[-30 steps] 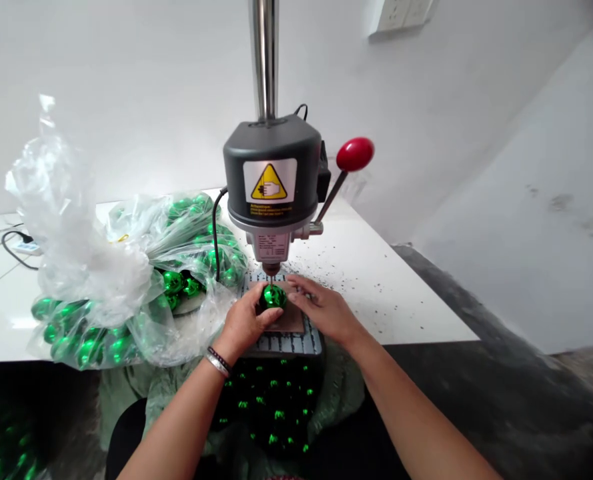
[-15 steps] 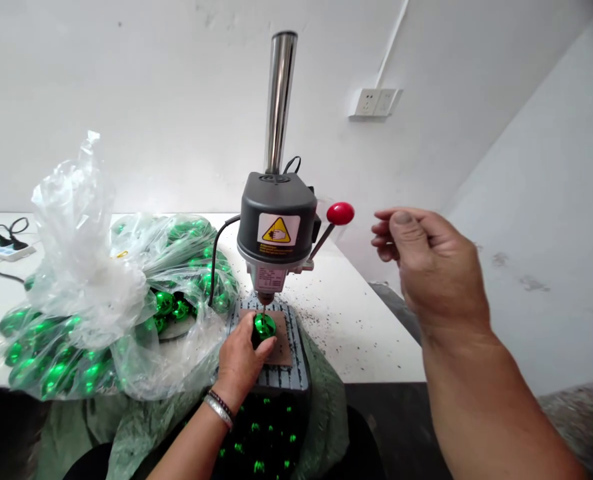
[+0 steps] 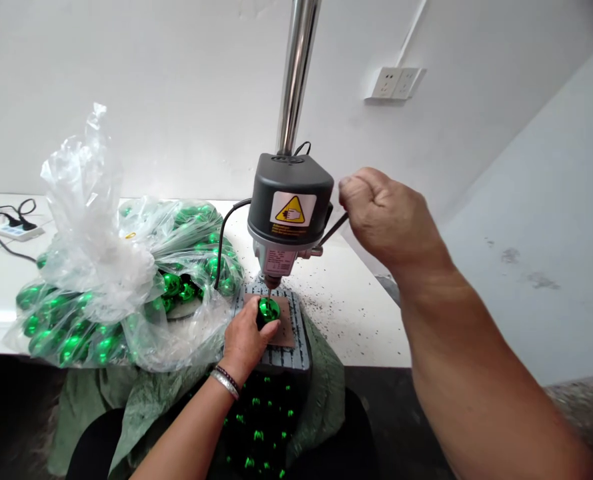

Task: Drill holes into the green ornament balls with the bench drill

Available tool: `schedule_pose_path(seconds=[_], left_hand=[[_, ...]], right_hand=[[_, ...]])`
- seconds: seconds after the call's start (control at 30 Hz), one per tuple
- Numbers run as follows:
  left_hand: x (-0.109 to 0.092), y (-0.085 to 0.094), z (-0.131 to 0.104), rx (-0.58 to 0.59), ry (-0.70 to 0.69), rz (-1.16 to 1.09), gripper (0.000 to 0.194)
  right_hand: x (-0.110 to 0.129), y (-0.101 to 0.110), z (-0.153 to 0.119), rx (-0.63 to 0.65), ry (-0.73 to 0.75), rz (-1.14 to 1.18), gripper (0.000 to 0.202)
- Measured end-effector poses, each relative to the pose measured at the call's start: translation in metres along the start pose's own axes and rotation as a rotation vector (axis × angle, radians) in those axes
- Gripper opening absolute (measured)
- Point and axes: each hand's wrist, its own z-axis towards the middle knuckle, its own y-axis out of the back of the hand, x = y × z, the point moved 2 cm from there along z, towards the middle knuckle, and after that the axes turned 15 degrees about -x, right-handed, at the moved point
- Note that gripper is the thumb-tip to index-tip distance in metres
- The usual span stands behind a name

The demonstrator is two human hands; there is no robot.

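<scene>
My left grip (image 3: 245,339) curled partway around green ball (image 3: 269,310), holding it on board (image 3: 287,331), directly below drill bit (image 3: 269,293). My right grip (image 3: 387,215) folded tight around upper end of lever (image 3: 333,229), beside drill head (image 3: 290,190).

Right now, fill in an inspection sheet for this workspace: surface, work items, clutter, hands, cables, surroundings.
Surface: white table, dark specks scattered right of the drill press.
Work items: green ball on a brown board, under the drill bit; whether they touch, cannot tell.
Clutter: clear plastic bag with more green balls, left of the press.
Hands: left hand grips the ball; right hand is closed on the end of the lever.
Cables: black cable beside the press; dark cords at a power strip, far left.
Surroundings: wall outlet; marks on the right-hand wall.
</scene>
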Motion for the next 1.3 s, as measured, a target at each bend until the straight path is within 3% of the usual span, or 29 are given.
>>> schedule_pose_path(seconds=[0.27,0.5,0.73,1.07,1.3], left_hand=[[0.001,-0.001,0.0,-0.01,-0.004,-0.013,0.046],[-0.002,0.001,-0.001,-0.003,-0.006,0.011,0.046],[-0.003,0.003,-0.001,0.003,-0.005,0.001,0.045],[-0.002,0.003,-0.001,0.018,0.011,-0.004,0.042],[-0.001,0.003,-0.001,0.011,0.021,-0.02,0.044]], right_hand=[[-0.01,0.008,-0.046,-0.127,0.039,0.075,0.02],[-0.014,0.009,-0.072,-0.215,0.115,-0.006,0.028],[-0.022,0.002,-0.086,-0.276,0.126,-0.034,0.031],[-0.042,-0.013,-0.11,-0.369,0.216,-0.023,0.015],[-0.045,-0.019,-0.119,-0.373,0.184,0.008,0.012]])
